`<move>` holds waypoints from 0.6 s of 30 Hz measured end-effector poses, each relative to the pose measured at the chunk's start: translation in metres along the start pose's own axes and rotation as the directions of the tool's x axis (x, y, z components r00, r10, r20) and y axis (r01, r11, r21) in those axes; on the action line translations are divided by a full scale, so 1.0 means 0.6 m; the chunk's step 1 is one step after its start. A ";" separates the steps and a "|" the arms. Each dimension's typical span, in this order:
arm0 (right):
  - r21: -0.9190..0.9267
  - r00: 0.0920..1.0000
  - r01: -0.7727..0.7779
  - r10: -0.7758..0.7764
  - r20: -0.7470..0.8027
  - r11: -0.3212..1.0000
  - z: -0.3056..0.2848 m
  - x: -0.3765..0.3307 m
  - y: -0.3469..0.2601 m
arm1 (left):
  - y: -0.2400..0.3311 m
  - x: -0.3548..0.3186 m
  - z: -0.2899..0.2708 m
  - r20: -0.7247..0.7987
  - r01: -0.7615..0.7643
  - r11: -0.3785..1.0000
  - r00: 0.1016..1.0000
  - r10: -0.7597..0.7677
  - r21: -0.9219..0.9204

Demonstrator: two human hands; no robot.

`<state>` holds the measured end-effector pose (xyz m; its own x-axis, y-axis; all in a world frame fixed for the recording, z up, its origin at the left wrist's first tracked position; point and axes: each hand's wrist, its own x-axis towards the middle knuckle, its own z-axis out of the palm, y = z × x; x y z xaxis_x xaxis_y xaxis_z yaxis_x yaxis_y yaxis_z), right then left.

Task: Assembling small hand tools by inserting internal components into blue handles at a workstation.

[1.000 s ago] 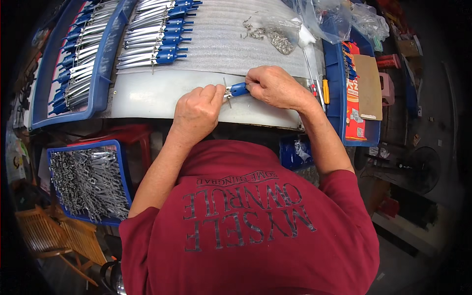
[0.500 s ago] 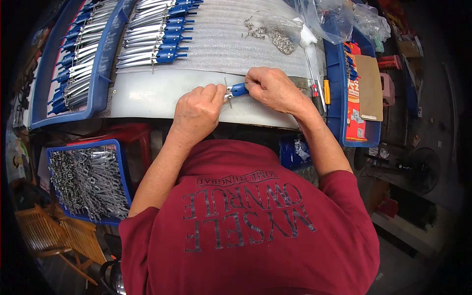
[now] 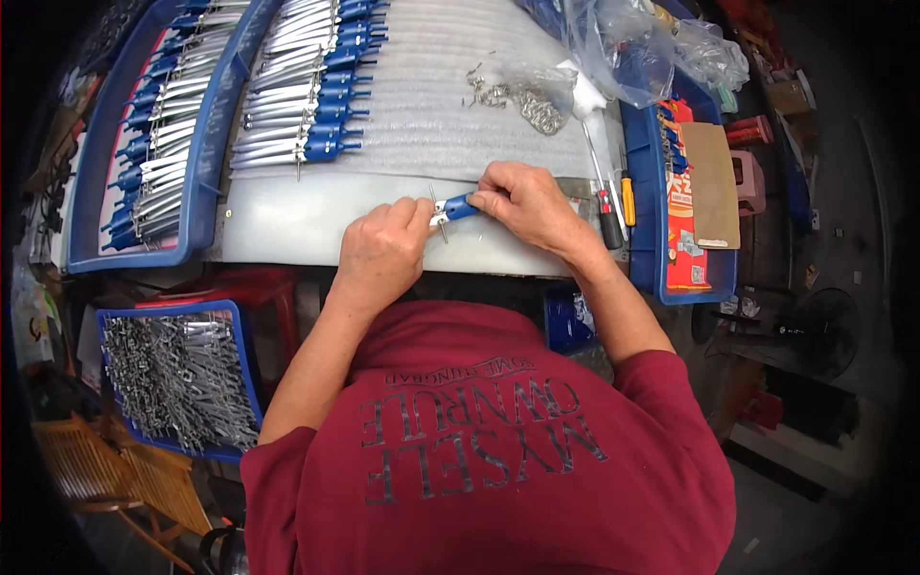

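Tabletop (image 3: pixel 287 213) is lying bare at ten o'clock from left hand (image 3: pixel 381 244), edge (image 3: pixel 455 271) running at six; at two, left fingers (image 3: pixel 418 217) and right hand (image 3: pixel 527 209) are gripping a blue-silver tool (image 3: pixel 455 208).

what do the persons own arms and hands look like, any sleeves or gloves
The left hand and right hand are bare, with no gloves or watch showing. The forearms are uncovered too. The short, loose sleeves are dark red, ending near the elbows, part of a plain-coloured shirt with dark printed lettering.
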<state>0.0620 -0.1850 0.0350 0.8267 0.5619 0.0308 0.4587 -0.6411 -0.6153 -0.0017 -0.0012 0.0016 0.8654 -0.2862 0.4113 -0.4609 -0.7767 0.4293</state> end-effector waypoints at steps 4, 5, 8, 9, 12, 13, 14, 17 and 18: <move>0.169 0.972 -0.203 0.177 0.153 0.965 -0.022 0.010 0.013 | 0.000 -0.002 -0.002 -0.028 0.006 0.999 1.000 -0.007 -0.040; 0.164 0.975 -0.193 0.170 0.144 0.967 -0.027 0.017 0.021 | -0.001 -0.002 -0.002 -0.039 0.000 0.999 0.999 -0.001 -0.035; 0.067 0.976 -0.126 0.135 -0.169 0.990 -0.042 0.043 0.053 | -0.002 -0.001 -0.004 -0.031 0.003 0.999 1.000 -0.004 -0.044; 0.063 0.975 -0.125 0.134 -0.178 0.990 -0.046 0.052 0.068 | -0.001 0.001 -0.004 -0.036 -0.017 1.000 0.999 0.016 -0.020; -0.176 0.964 -0.158 0.113 -0.240 0.972 -0.050 0.082 0.104 | -0.001 0.001 -0.005 -0.041 -0.033 0.999 0.999 0.033 0.002; -0.178 0.964 -0.156 0.111 -0.242 0.972 -0.047 0.089 0.112 | -0.001 0.001 -0.004 -0.038 -0.030 1.000 0.999 0.029 -0.003; -0.204 0.964 -0.148 0.095 -0.248 0.968 -0.043 0.093 0.121 | -0.001 0.001 -0.004 -0.040 -0.031 1.000 0.999 0.031 -0.003; -0.268 0.967 -0.133 0.066 -0.245 0.954 -0.039 0.106 0.127 | -0.002 0.001 -0.004 -0.044 -0.033 0.999 0.999 0.032 -0.007; -0.306 0.969 -0.131 0.058 -0.239 0.943 -0.039 0.108 0.127 | -0.002 0.001 -0.003 -0.041 -0.029 1.000 0.999 0.029 -0.006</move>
<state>0.1582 -0.2095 0.0083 0.9056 0.3829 0.1827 0.4237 -0.8381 -0.3435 -0.0012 0.0006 0.0028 0.8430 -0.2851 0.4561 -0.4870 -0.7646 0.4222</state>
